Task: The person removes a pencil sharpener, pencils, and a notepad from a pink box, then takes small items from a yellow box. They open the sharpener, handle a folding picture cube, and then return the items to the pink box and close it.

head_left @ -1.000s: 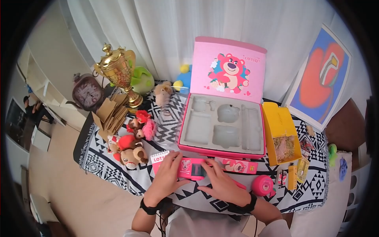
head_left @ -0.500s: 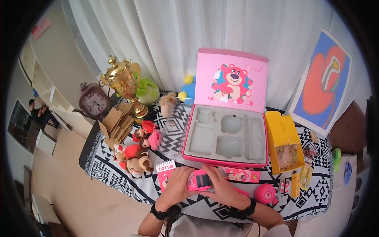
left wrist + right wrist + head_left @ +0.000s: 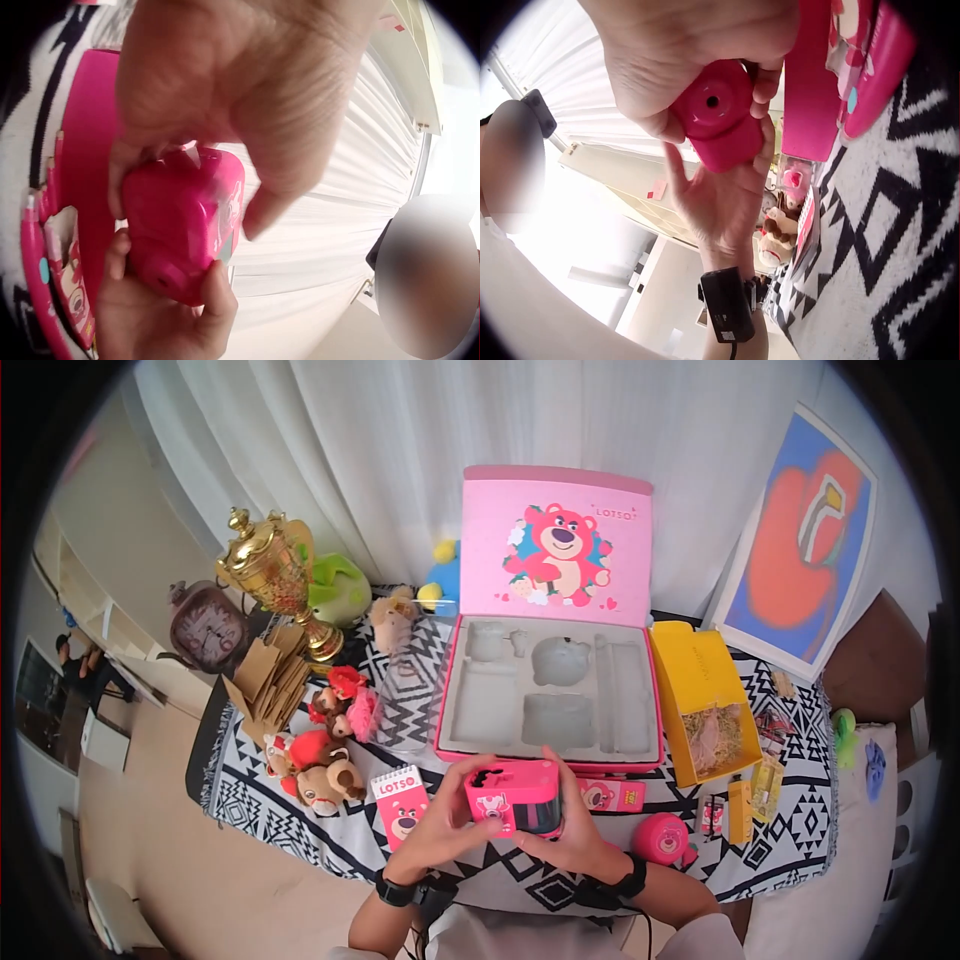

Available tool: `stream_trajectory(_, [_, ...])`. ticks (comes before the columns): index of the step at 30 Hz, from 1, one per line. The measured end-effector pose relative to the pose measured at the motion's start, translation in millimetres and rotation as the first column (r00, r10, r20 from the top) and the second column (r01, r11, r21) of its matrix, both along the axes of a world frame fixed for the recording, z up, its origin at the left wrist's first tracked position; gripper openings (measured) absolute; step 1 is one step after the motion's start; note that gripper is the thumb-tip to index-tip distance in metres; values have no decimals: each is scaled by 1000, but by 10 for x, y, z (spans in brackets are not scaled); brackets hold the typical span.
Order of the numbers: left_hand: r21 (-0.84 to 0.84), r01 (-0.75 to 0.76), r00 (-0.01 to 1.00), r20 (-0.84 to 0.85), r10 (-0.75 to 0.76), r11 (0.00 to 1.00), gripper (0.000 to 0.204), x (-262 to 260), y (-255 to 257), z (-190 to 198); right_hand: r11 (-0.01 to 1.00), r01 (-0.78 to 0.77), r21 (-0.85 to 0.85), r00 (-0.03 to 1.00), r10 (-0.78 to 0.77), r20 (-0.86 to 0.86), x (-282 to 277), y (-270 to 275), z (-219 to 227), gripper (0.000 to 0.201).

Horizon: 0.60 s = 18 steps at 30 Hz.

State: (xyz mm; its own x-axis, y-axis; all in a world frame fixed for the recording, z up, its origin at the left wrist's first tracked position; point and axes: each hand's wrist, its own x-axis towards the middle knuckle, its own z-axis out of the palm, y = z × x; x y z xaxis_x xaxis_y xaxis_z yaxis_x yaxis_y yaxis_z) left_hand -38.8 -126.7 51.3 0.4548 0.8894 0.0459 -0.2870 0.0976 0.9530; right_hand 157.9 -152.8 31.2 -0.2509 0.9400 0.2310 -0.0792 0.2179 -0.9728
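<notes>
A pink device (image 3: 516, 790) with a dark window on its right part is held between both hands, in front of the pink box. My left hand (image 3: 446, 825) grips its left side, thumb on the near face. On the opposite side my right hand (image 3: 578, 838) grips it with thumb and fingers. In the left wrist view the glossy pink body (image 3: 176, 217) lies between the two hands. The right wrist view shows the pink device's end (image 3: 724, 112) with a small dark hole.
The open box (image 3: 550, 760) with a grey moulded insert stands behind the hands. To the left are a LOTSO notepad (image 3: 405, 815), plush toys (image 3: 325, 775) and a gold trophy (image 3: 270, 575). A yellow box (image 3: 708, 700) and a round pink item (image 3: 661, 838) are at the right.
The pink device has been lifted off the cloth and tipped, so its top edge shows. Both hands have come up with it, and the notepad is less covered.
</notes>
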Motion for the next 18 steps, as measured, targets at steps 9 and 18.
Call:
stream_trajectory(9, [-390, 171, 974, -71, -214, 905, 47, 116, 292, -52, 996, 85, -16, 985, -82, 149, 280, -133, -34, 109])
stream_trajectory(18, [-418, 684, 705, 168, -689, 598, 75, 430, 233, -220, 905, -246, -348, 935, 126, -333, 453, -149, -181, 56])
